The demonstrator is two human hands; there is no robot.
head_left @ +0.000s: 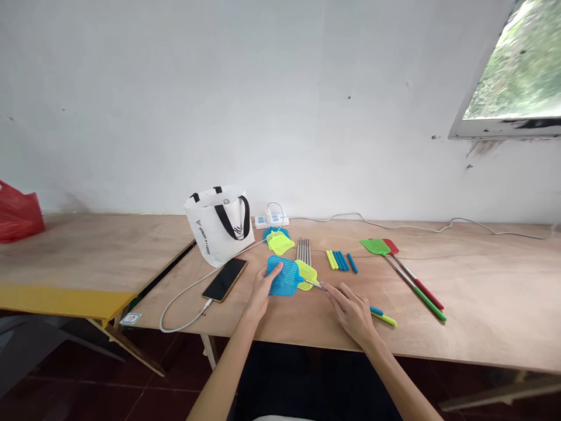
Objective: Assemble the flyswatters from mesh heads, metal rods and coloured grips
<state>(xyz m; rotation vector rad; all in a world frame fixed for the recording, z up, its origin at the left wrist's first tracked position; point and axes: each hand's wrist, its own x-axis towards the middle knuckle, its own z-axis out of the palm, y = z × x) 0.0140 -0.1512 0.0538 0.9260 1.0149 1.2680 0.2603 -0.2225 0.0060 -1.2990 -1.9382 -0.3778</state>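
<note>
My left hand (262,287) is closed on the edge of a blue mesh fly swatter head (284,276), thumb on top. The fingers of my right hand (351,310) are closed around the metal rod (314,284) that meets this head. Just under the blue head lies a yellow-green swatter head (308,273). Past my right hand stick out a blue grip (376,311) and a yellow-green grip (388,320); my hand hides where they lead. Behind are several metal rods (304,251) side by side, and loose yellow and blue grips (342,261).
Green (376,247) and red (391,246) swatters lie at the right. More yellow-green heads (280,243) rest near a power strip (272,220). A white bag (219,228) and a phone (225,280) on a cable stand left. A red bag (20,213) is on the neighbouring table.
</note>
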